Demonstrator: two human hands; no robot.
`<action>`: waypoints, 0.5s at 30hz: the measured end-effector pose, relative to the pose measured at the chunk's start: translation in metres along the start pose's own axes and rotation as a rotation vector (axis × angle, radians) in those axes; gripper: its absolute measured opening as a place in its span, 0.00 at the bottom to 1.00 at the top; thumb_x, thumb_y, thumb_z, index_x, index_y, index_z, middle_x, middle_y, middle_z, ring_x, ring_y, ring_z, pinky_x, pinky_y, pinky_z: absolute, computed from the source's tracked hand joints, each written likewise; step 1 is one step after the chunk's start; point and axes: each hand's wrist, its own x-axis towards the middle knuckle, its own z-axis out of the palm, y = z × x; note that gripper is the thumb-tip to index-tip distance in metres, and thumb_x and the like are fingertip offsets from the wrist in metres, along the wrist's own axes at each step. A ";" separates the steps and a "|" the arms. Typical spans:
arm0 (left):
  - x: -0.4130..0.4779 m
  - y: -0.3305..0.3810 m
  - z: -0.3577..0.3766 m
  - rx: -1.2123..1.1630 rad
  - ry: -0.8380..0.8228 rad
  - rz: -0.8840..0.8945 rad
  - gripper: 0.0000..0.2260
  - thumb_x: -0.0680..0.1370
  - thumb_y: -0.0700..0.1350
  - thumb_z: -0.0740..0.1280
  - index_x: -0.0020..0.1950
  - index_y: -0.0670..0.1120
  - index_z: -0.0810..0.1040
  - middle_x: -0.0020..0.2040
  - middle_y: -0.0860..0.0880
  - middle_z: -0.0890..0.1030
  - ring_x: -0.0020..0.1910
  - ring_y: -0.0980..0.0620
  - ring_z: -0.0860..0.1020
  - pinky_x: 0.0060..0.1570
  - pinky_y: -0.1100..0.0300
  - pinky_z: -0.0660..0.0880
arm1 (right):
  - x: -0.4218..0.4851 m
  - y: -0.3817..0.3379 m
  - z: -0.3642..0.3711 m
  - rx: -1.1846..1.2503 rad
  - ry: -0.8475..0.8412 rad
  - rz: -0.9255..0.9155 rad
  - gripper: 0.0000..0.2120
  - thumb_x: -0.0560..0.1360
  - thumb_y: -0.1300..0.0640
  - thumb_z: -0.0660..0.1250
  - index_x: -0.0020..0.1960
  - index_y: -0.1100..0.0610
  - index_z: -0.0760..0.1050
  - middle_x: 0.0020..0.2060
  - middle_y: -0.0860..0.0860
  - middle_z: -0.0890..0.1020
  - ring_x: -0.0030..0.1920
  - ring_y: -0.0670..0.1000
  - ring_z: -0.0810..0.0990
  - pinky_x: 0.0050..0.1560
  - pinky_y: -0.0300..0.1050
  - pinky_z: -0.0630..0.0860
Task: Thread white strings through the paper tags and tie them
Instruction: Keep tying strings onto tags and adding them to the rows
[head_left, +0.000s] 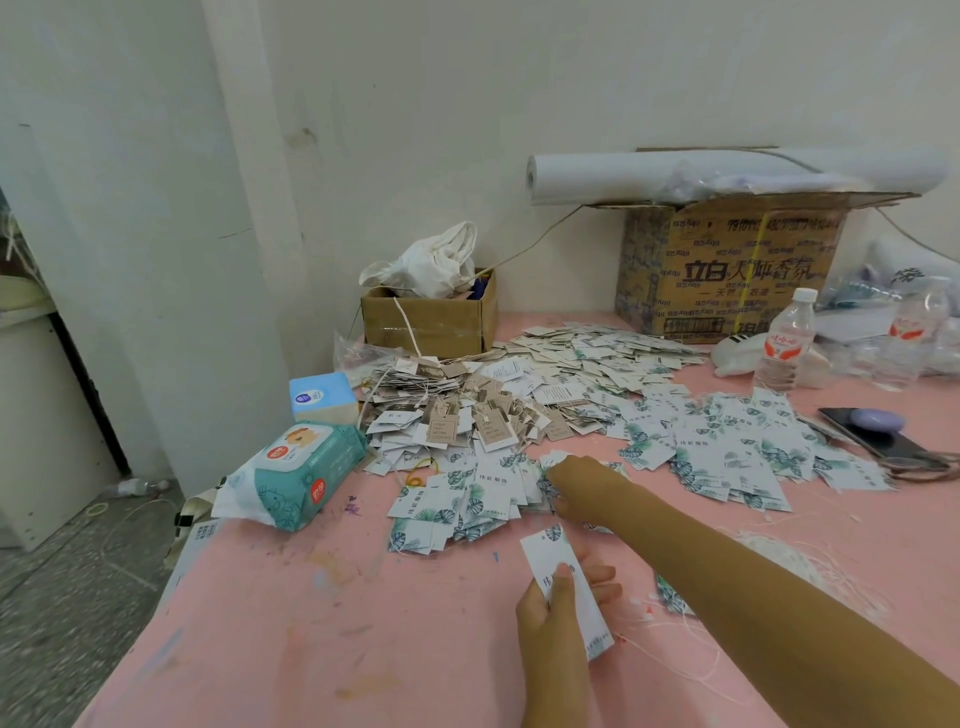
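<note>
Left hand (558, 597) pinches one tag (545, 551) near the body, held clear of the table for threading. Right hand (576, 491) is in the tag pile (467, 499), fingers down; can't tell its grip. Strings (821, 566) loose beside right forearm, within reach.

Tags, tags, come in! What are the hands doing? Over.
Left hand grips a tag. Right hand in the tag pile, grip unclear. Loose strings lie to the right. Nothing blocking.
</note>
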 end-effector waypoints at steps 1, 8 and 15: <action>-0.001 0.001 0.000 0.016 -0.006 -0.002 0.12 0.83 0.38 0.57 0.49 0.38 0.80 0.40 0.41 0.86 0.34 0.48 0.84 0.34 0.59 0.79 | 0.001 -0.001 0.000 -0.011 -0.016 -0.001 0.06 0.76 0.61 0.60 0.40 0.59 0.68 0.40 0.56 0.73 0.44 0.56 0.74 0.37 0.42 0.66; -0.003 0.004 0.001 -0.017 -0.017 -0.003 0.12 0.83 0.38 0.56 0.53 0.37 0.79 0.40 0.40 0.86 0.34 0.48 0.84 0.27 0.60 0.77 | 0.003 -0.001 0.010 -0.014 0.034 0.011 0.11 0.74 0.65 0.61 0.56 0.61 0.73 0.53 0.58 0.78 0.55 0.58 0.78 0.43 0.44 0.69; -0.002 0.003 0.000 -0.002 0.003 -0.009 0.11 0.83 0.39 0.58 0.49 0.38 0.80 0.38 0.42 0.86 0.33 0.50 0.84 0.30 0.60 0.79 | -0.002 0.001 0.015 0.033 0.064 0.017 0.08 0.74 0.67 0.59 0.52 0.59 0.70 0.52 0.60 0.78 0.54 0.59 0.78 0.41 0.44 0.67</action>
